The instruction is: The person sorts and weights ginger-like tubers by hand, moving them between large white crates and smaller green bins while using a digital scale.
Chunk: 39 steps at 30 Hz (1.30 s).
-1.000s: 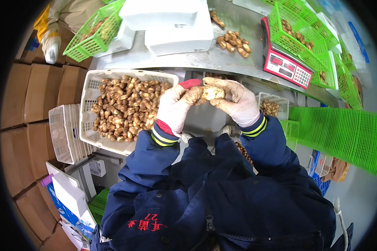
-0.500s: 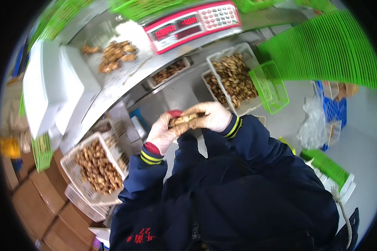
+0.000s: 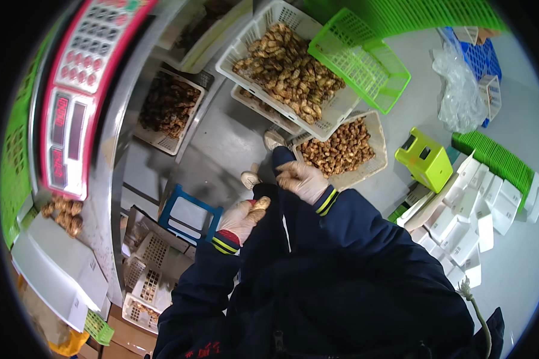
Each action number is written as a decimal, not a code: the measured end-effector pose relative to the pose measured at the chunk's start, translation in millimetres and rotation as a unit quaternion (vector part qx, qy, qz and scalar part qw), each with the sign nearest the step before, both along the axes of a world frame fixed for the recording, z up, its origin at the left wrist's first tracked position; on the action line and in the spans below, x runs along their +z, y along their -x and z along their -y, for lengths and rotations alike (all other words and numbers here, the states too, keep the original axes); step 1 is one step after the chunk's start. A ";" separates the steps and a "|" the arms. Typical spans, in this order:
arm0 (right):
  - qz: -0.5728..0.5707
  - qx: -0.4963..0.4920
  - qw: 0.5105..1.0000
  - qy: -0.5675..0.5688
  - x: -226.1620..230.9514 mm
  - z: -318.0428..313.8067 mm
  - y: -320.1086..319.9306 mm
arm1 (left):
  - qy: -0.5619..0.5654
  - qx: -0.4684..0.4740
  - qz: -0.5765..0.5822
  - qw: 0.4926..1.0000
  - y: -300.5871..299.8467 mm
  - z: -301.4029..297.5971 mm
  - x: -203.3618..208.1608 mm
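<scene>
My left hand (image 3: 238, 222), in a whitish glove with red at the cuff, is closed around a pale brown, elongated mushroom (image 3: 259, 207), which juts out past the fingers. Up and to the right of it, apart from that mushroom, is my gloved right hand (image 3: 304, 180). Its fingers are curled in, and whatever they hold, if anything, is hidden. Just beyond the right hand stands a white crate of small brown mushrooms (image 3: 336, 149). A larger white crate (image 3: 332, 122) heaped with longer mushrooms (image 3: 287, 69) overlaps it from behind.
On the steel bench at left are a red-rimmed scale (image 3: 72, 107), several mushrooms (image 3: 63, 214) and white boxes (image 3: 60, 263). A blue frame (image 3: 188, 215) stands below the bench. At right are a green basket (image 3: 359, 66), a yellow-green container (image 3: 425, 160) and stacked white boxes (image 3: 467, 221).
My hands have come apart; both held mushroom pieces together before, and now one shows only in the left. My view has swung right, bringing the floor crates closer to the middle.
</scene>
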State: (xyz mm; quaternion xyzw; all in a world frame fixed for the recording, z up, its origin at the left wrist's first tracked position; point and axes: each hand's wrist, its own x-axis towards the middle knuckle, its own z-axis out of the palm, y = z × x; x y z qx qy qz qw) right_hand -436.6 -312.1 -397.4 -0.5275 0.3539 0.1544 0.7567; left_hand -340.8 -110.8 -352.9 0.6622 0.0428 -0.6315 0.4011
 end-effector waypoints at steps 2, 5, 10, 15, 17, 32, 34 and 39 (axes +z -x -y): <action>-0.028 -0.049 0.998 0.022 -38.2 23.2 6.4 | -0.031 -0.031 0.040 0.998 -12.1 -7.0 -22.5; -0.073 -0.073 0.987 0.125 -89.0 50.9 15.5 | -0.062 -0.029 0.073 0.995 -39.4 -39.3 -79.1; -0.113 -0.081 0.961 0.238 -157.3 101.0 4.1 | -0.047 0.153 0.072 0.984 -70.6 -48.3 -112.6; -0.169 0.093 0.916 0.351 -212.0 130.6 -21.7 | 0.006 0.146 0.051 0.988 -39.8 -43.4 -136.7; -0.123 0.116 0.918 0.359 -221.3 127.6 -52.6 | -0.001 0.129 -0.025 0.991 -32.3 -35.1 -138.9; -0.116 -0.011 0.992 0.047 -316.8 163.0 -145.6 | -0.062 0.210 -0.025 0.975 13.9 -49.7 -176.2; 0.035 -0.110 0.973 -0.198 -281.2 153.0 -125.3 | -0.078 0.202 -0.016 0.976 9.3 -48.7 -169.7; 0.167 -0.113 0.912 -0.357 -215.7 147.1 -94.4 | -0.047 0.213 -0.028 0.976 -1.2 -36.0 -156.8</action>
